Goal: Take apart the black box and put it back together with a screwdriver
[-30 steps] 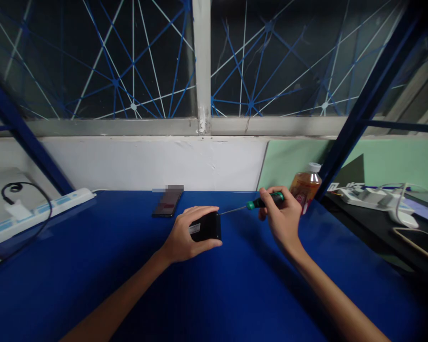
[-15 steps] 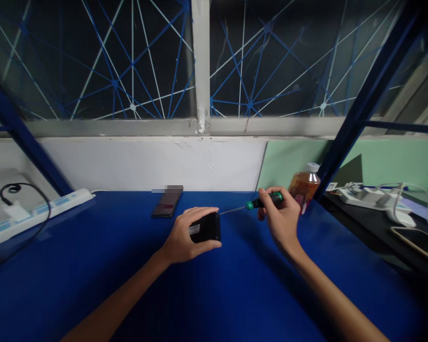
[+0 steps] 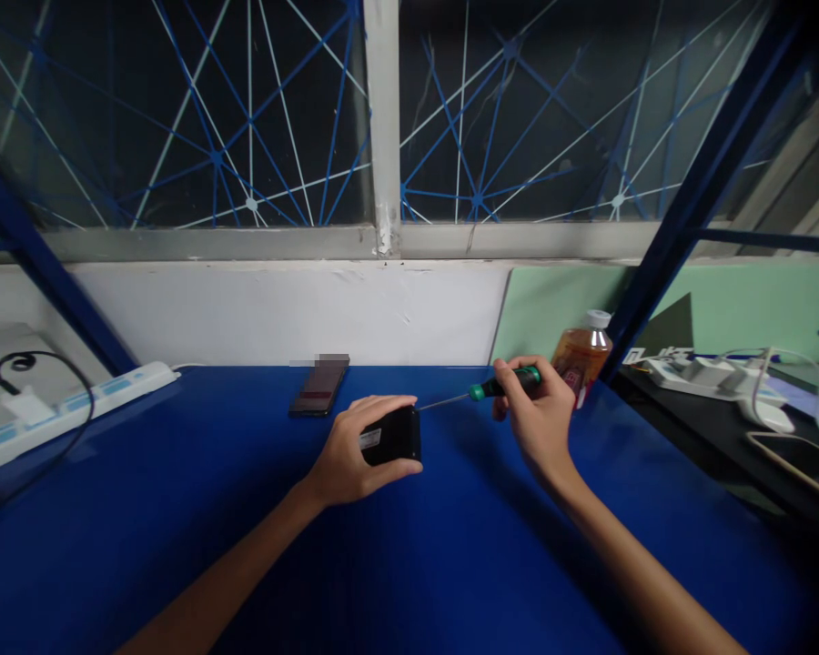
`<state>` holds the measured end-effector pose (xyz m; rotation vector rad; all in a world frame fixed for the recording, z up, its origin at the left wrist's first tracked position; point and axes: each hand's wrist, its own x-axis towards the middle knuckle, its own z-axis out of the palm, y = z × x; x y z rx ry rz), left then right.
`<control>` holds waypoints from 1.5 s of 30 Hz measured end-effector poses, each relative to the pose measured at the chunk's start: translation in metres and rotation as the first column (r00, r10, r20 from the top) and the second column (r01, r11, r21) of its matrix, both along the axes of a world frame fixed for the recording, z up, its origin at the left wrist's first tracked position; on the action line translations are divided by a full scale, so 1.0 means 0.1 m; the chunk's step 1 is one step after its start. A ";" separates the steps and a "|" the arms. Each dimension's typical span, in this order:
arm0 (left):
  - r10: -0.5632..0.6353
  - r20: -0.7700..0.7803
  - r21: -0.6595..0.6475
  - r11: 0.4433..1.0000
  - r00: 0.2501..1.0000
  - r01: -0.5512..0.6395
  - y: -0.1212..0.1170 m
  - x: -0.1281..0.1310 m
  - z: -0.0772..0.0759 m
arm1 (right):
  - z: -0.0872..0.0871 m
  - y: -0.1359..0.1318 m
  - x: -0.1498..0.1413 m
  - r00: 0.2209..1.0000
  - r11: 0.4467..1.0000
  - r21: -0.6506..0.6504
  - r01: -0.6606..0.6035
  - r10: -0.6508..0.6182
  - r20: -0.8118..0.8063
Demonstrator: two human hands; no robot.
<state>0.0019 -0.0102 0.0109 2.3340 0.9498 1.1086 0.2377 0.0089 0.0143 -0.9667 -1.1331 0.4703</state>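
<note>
My left hand grips a small black box-shaped device by its two long sides, thumb at the near edge and fingers over the far edge. A pale label shows on the device's face beside my palm. In my right hand is a screwdriver with a black and green handle, pinched between thumb and fingers. Its thin shaft points left, and the tip meets the far corner of the device's right end. Whether the tip sits in a screw is too small to tell. The blue table lies underneath.
A dark phone lies behind my left hand. A bottle of amber drink stands just behind my right hand. At the left is a white power strip with a black cable. Another phone and several plugs are on the dark surface at right.
Both hands, the device and the screwdriver keep almost the same positions. The whole view has shifted very slightly.
</note>
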 end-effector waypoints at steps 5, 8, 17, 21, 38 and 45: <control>0.004 0.003 0.001 1.000 1.000 -0.004 0.01 0.00 -0.01 | -0.01 0.02 0.01 1.000 1.000 0.003 0.004 -0.004 0.009; 0.007 -0.003 -0.002 1.000 1.000 -0.007 0.01 0.00 -0.02 | -0.01 0.00 0.01 1.000 1.000 0.002 -0.008 0.008 0.030; 0.009 0.009 0.006 1.000 1.000 -0.009 0.01 0.00 -0.01 | 0.06 -0.04 0.02 0.989 0.991 -0.006 -0.133 0.133 0.056; 0.011 0.007 0.007 1.000 1.000 -0.011 0.01 0.01 -0.01 | 0.08 -0.04 0.02 0.983 0.983 -0.016 -0.181 0.181 0.036; 0.015 -0.023 0.056 0.998 1.000 -0.014 0.00 0.02 -0.05 | 0.11 -0.03 0.09 0.965 0.967 -0.062 -0.246 0.251 0.072; 0.051 -0.029 0.057 0.997 0.998 -0.050 0.04 -0.01 -0.04 | 0.09 0.00 0.13 0.938 0.940 -0.107 -0.323 0.333 0.092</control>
